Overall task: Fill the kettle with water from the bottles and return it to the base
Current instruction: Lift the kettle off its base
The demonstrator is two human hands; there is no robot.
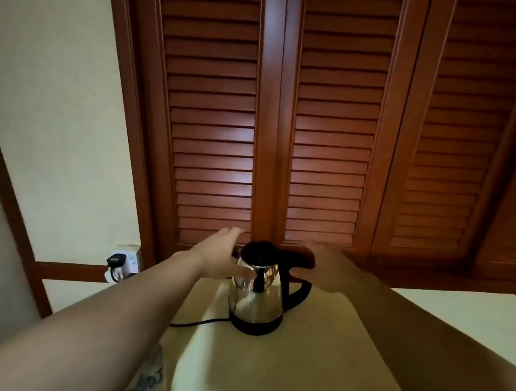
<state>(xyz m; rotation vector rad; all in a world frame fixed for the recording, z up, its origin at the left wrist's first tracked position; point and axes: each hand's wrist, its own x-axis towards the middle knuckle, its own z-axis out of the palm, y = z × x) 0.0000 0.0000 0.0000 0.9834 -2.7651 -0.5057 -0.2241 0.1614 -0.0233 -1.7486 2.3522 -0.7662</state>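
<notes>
Looks like we're either right at the start or right at the end here, honestly can't tell which. The worktop [313, 371] runs out from under both forearms, and the kettle [256, 295] sits between the two hands, upright on its black base [256, 325], with the cord [198, 322] trailing off under the left forearm toward the wall.

The left hand [218, 259] is spread flat and open, just beside the kettle's steel side near the spout, maybe brushing it, holding nothing. The right hand [329, 270] is blurry and in shadow by the black handle [300, 289]; it seems to hover over the top of the handle, but I can't tell if the fingers are wrapped around it or loose.

As for contents: the lid [259, 251] looks closed and the body is shiny metal, so no way to see whether there's water in it. No bottles in sight anywhere.

Further back, past the left hand, there's a wall socket [124, 263] with a plug in it, and behind everything the wooden louvred doors [334, 124].
</notes>
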